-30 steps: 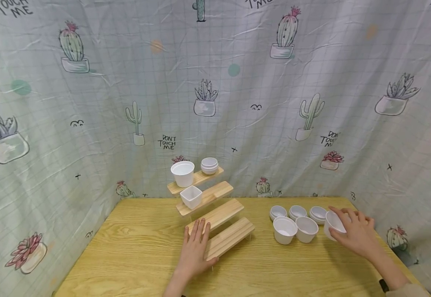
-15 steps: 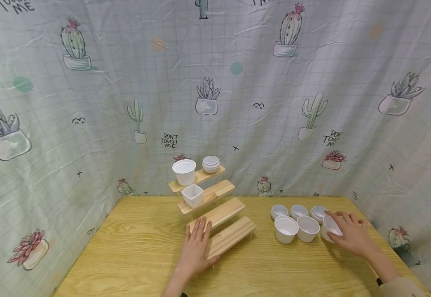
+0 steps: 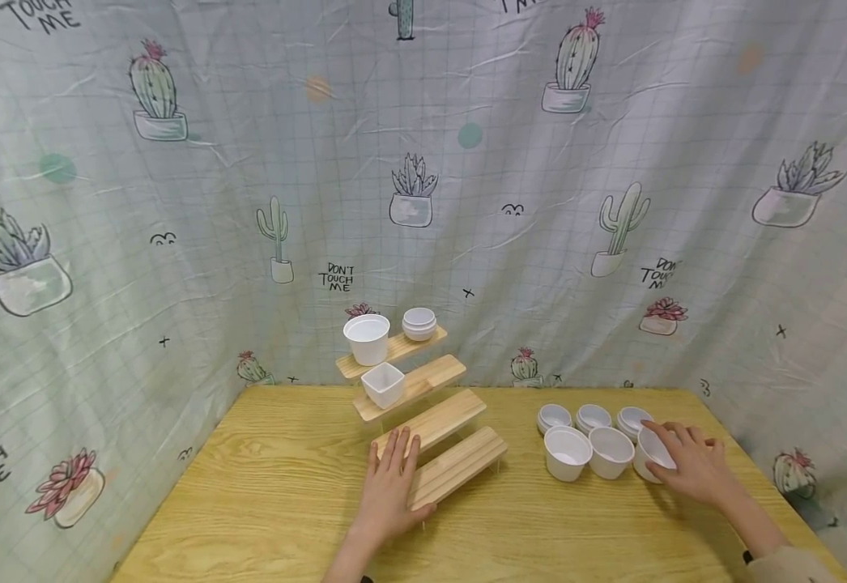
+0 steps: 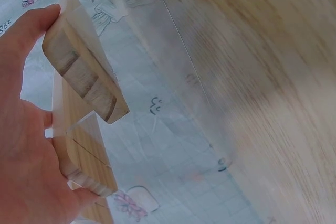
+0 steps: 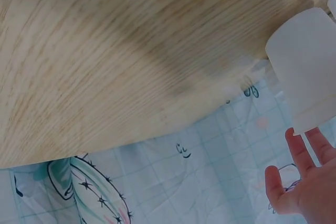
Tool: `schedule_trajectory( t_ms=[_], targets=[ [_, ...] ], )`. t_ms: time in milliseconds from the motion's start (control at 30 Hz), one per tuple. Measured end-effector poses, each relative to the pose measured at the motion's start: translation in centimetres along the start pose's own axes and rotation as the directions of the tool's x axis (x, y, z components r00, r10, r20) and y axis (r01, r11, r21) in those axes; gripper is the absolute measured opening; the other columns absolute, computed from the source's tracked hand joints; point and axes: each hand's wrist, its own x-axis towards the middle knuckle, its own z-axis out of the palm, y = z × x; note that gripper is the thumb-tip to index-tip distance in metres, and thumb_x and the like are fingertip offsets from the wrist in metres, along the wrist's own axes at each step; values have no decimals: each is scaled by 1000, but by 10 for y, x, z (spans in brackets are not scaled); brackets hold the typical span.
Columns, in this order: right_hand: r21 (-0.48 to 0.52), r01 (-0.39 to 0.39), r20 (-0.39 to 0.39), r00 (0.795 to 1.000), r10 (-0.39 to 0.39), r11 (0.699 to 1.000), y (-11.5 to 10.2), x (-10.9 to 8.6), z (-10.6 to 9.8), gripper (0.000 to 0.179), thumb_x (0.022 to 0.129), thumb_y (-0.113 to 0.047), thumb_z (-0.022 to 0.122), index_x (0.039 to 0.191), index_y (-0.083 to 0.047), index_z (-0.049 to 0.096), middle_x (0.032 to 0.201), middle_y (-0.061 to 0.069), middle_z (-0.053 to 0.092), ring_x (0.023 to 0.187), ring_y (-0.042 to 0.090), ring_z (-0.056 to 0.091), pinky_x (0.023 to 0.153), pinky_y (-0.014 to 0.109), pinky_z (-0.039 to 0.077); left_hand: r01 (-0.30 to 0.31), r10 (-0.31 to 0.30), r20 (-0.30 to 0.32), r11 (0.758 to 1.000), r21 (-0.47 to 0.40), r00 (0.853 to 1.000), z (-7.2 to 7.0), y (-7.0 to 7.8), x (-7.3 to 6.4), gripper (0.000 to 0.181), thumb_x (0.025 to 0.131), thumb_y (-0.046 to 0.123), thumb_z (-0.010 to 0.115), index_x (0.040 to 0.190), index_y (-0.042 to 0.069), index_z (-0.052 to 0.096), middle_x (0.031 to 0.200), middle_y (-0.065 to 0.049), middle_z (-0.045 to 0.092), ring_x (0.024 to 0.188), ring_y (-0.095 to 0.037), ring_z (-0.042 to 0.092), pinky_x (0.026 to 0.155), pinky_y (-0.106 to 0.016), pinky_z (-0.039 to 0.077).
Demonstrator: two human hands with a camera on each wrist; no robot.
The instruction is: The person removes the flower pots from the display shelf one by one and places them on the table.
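In the head view my left hand [image 3: 387, 498] rests on the left ends of the two lower boards of a tiered wooden display stand [image 3: 460, 470], fingers straight over one board. The left wrist view shows the thumb on the lowest board [image 4: 86, 72]. My right hand [image 3: 693, 465] holds a white plastic cup [image 3: 649, 457] by its rim at the right end of a row. The right wrist view shows this cup [image 5: 304, 66] with fingertips [image 5: 295, 148] at its rim. To its left stand two similar cups, a middle one [image 3: 610, 453] and a left one [image 3: 568, 455].
Behind the cups are three small round white jars, left [image 3: 555, 418], middle [image 3: 593, 419] and right [image 3: 633, 421]. Upper boards bear a large round cup [image 3: 367, 340], a ridged jar [image 3: 419, 324] and a square cup [image 3: 383, 385]. Cactus-print curtain [image 3: 467, 202] encloses the wooden table [image 3: 278, 470].
My right hand has shifted the cup slightly left, closer to the other two cups. The left hand stays on the stand. The head view has drifted a little.
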Motion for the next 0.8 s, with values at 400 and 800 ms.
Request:
schedule_trajectory(
  t_ms=[400,800],
  targets=[
    [51,-22,27,999,21,998,-2,2,8,61,74,-32,69,126,-15,43,114,19,49,99,40,42,69,56,28,-9,9,-44,1000,-6,999,2,-1,-2,98,65,56,69,138,3,31,146,-17,28,133,-34,28,106,-55,25],
    [75,-22,4,1000,21,997,1,0,10,60,74,-31,70,126,-14,44,117,18,46,97,40,42,70,56,27,8,-8,18,1000,-6,1000,1,0,0,99,68,58,66,141,4,26,148,-15,23,136,-32,23,109,-54,19]
  ],
)
